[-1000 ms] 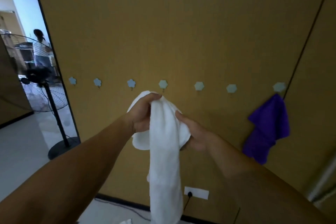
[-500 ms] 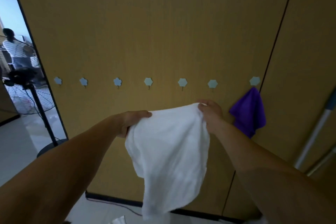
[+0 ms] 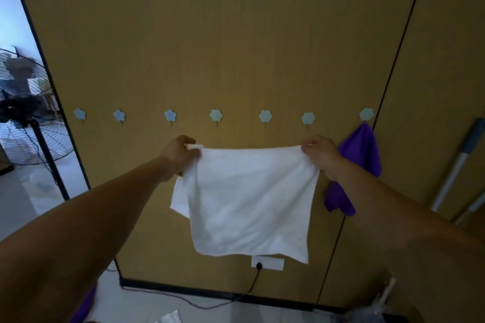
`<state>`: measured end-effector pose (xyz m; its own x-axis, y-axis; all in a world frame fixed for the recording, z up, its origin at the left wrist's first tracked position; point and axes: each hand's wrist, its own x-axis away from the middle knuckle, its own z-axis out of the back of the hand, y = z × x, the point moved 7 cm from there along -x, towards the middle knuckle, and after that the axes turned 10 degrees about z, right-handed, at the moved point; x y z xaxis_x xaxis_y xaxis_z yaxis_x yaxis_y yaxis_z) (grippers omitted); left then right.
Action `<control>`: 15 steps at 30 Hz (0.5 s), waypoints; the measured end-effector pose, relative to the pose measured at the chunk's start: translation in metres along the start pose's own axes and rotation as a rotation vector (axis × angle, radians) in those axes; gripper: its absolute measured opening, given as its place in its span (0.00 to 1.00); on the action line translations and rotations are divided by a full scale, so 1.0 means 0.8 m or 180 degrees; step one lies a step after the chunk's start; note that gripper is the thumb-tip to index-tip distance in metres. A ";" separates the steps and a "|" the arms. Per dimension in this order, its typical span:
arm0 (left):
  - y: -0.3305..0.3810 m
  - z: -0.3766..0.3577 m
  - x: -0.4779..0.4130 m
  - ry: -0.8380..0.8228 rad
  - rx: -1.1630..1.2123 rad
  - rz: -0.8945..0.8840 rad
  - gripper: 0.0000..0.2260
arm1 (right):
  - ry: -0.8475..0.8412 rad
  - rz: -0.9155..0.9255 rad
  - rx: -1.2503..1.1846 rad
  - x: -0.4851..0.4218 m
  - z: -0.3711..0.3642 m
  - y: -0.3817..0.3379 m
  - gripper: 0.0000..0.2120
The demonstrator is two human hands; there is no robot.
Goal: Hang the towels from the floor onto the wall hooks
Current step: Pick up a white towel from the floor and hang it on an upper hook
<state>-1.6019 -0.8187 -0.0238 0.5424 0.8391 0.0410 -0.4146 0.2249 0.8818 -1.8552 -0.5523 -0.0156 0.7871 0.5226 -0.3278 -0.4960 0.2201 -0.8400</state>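
Dim, soft; daylight at left; edges bowed

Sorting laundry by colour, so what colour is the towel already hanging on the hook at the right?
Purple, seen in the head view.

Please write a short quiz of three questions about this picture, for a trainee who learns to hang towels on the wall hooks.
1. True or false: the white towel already hangs from a hook.
2. Multiple choice: where is the purple towel? A) on the rightmost hook of the lower row B) on a hook of the upper row C) in the left hand
3. Which parts of the white towel do the left hand and the right hand hold?

Key
1. False: both hands hold it spread out below the lower row of hooks.
2. A: it hangs under the rightmost hook.
3. Its two upper corners, one in each hand.
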 end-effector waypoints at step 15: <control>-0.021 -0.031 -0.008 -0.1316 0.1310 0.0829 0.10 | 0.0277 -0.0825 -0.2422 0.025 0.035 0.020 0.05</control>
<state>-1.6166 -0.8155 -0.0503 0.7330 0.5616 0.3837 -0.3008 -0.2382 0.9234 -1.8577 -0.5156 -0.0234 0.8841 0.4588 -0.0884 0.0671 -0.3119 -0.9477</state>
